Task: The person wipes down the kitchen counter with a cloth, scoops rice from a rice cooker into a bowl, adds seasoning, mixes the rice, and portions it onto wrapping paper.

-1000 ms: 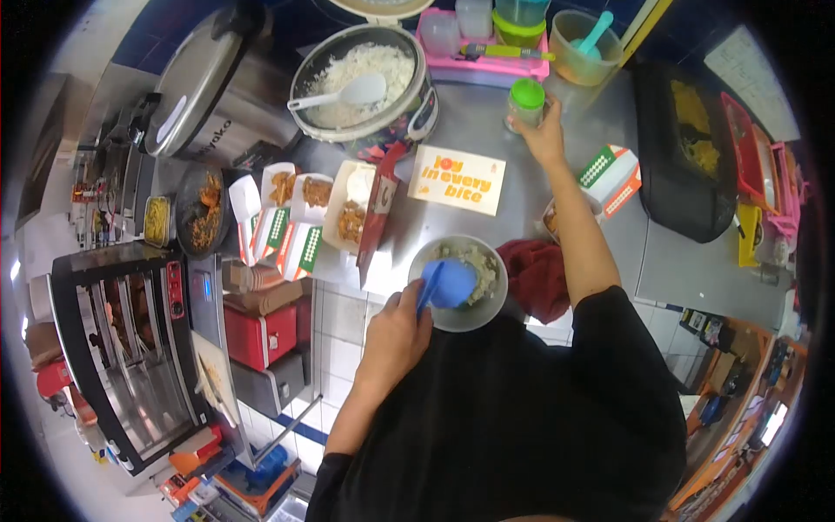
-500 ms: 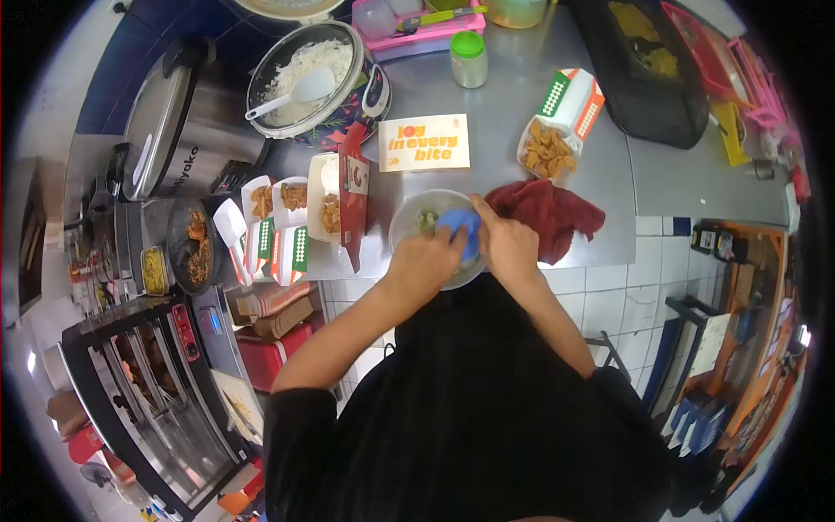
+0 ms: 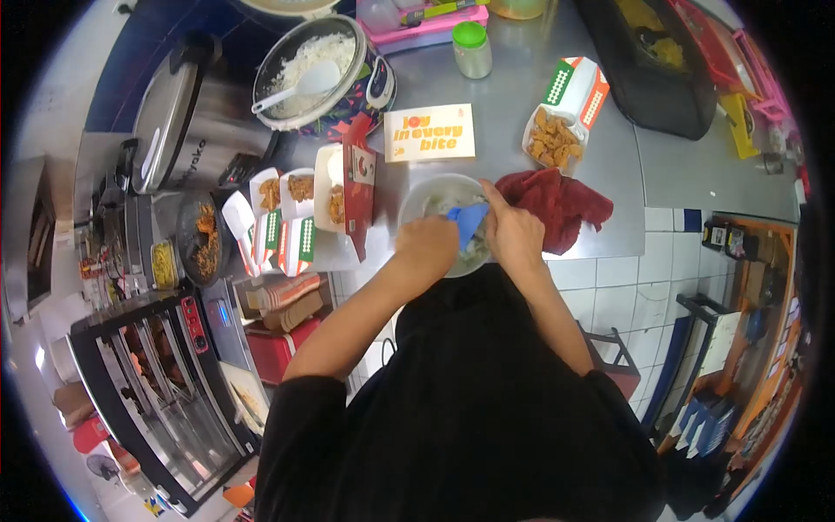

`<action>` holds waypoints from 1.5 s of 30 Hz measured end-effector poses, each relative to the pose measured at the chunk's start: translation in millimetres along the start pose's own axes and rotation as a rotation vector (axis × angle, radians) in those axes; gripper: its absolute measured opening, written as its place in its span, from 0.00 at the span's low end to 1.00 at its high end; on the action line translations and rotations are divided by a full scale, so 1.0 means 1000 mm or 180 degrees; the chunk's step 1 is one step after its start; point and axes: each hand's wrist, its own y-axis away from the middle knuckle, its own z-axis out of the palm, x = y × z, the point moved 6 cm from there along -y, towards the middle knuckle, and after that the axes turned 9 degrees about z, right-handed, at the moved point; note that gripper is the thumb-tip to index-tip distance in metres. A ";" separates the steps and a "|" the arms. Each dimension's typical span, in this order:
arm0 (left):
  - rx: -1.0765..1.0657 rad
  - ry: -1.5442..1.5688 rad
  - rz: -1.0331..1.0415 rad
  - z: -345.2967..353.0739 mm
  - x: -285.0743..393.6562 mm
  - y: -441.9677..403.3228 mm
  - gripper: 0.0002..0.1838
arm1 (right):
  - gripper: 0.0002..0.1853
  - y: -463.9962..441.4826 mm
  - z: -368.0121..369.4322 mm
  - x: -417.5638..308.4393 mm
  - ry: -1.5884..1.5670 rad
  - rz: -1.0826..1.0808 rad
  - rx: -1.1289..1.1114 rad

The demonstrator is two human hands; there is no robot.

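My left hand [image 3: 428, 247] is closed on a blue scoop [image 3: 468, 223], whose blade dips into a round bowl [image 3: 424, 193] at the counter's front edge. Pale food [image 3: 474, 254] lies in the bowl, partly hidden by the scoop and my hand. My right hand [image 3: 517, 238] is at the bowl's right rim, fingers wrapped round it. Just right of it lies a crumpled dark red cloth [image 3: 557, 209]. Behind the bowl is a printed "joy in every bite" card box [image 3: 430, 133].
A green-lidded jar [image 3: 472, 54] and a carton of fried pieces [image 3: 557, 139] stand farther back. To the left are filled cartons [image 3: 297, 235], an upright red flap [image 3: 359, 187], a rice pot [image 3: 313, 83] and a dark pan [image 3: 200, 239]. A black bag-like case [image 3: 678, 104] lies right.
My right hand has left the green-lidded jar, now standing alone, and come down to the bowl's rim. My left hand has kept the blue scoop, which has turned in the bowl. The view has shifted.
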 end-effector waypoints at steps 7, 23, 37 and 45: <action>0.0110 -0.0063 -0.0069 -0.015 0.010 0.023 0.09 | 0.27 -0.013 0.000 0.004 -0.0002 -0.0073 -0.0059; 0.0263 -0.0117 -0.1123 -0.016 -0.007 0.016 0.15 | 0.27 -0.019 0.003 0.003 0.0066 -0.0138 -0.0078; 0.0471 0.0066 0.0143 -0.019 -0.005 0.042 0.26 | 0.27 -0.025 -0.005 0.002 -0.0092 -0.0104 -0.0204; 0.0663 -0.1034 -0.0736 -0.007 -0.011 0.022 0.22 | 0.28 -0.028 -0.003 -0.002 0.0019 -0.0154 -0.0154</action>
